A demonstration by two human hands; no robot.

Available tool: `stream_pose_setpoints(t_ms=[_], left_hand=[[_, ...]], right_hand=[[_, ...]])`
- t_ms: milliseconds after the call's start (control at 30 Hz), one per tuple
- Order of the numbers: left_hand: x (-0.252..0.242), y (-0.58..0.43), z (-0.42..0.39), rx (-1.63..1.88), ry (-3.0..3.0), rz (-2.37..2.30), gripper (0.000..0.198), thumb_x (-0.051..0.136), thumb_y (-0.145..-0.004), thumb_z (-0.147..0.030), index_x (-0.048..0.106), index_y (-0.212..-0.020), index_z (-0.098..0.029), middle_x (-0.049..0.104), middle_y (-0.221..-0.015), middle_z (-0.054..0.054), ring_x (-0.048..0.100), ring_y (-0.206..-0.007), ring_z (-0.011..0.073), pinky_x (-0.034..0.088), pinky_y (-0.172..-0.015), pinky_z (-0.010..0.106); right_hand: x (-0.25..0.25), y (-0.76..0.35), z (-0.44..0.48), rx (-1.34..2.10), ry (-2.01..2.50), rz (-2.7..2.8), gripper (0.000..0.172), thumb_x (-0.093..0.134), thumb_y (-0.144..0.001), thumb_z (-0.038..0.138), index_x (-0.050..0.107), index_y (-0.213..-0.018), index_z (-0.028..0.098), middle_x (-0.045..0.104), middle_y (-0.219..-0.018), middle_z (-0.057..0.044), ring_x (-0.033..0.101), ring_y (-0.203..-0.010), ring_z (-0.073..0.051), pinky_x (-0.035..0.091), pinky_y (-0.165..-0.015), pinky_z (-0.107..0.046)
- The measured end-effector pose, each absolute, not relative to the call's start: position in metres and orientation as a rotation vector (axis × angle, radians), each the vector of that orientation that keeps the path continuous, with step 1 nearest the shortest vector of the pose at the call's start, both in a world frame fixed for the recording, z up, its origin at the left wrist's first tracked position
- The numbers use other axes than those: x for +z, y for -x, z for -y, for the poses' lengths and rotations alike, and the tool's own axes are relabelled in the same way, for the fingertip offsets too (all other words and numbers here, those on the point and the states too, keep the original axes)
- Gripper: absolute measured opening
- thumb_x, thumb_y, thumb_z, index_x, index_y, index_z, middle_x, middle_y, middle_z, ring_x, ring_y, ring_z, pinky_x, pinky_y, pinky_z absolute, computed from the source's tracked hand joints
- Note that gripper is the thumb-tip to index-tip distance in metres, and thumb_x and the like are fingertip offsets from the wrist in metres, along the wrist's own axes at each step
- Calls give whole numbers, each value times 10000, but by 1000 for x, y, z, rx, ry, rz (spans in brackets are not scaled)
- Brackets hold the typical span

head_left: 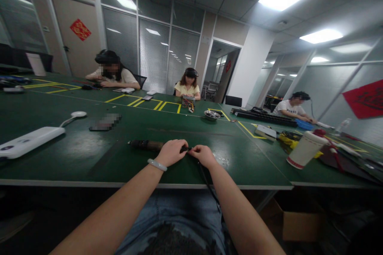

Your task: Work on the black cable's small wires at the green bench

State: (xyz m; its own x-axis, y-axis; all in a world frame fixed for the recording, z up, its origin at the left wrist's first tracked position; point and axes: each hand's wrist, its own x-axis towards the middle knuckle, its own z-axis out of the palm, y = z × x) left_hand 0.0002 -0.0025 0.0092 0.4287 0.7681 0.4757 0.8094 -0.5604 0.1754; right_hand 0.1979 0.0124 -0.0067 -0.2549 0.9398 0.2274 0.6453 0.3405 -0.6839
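A dark, long-bodied tool that looks like an electric screwdriver (146, 144) lies across the green table, its metal tip pointing left. My left hand (172, 153), with a pale bangle on the wrist, is closed around the tool's rear end and covers part of it. Close beside it, my right hand (203, 155) pinches the end of a black cable (206, 177). That cable runs down past my right forearm and over the table edge. Between the fingertips the small joint of tool and cable is mostly hidden, so I cannot tell whether they are connected.
To the left lie a white power strip (32, 142) and a blurred phone-like slab (106, 122). A metal bowl (212, 116) stands farther back. On the right are a white cup (305, 149) and a small box (265, 132). Several people sit around the table.
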Motion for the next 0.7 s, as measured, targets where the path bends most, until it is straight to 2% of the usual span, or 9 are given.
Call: stream_pose_setpoints(t_ms=[700], left_hand=[[13, -1, 5, -817, 2644, 1344, 168, 566, -828, -266, 655, -971, -263, 661, -996, 13, 593, -926, 177, 425, -831, 294]], right_hand=[[-7, -199, -13, 627, 1376, 1986, 256, 658, -764, 435, 724, -789, 189, 685, -733, -5, 598, -673, -133, 393, -594, -221]])
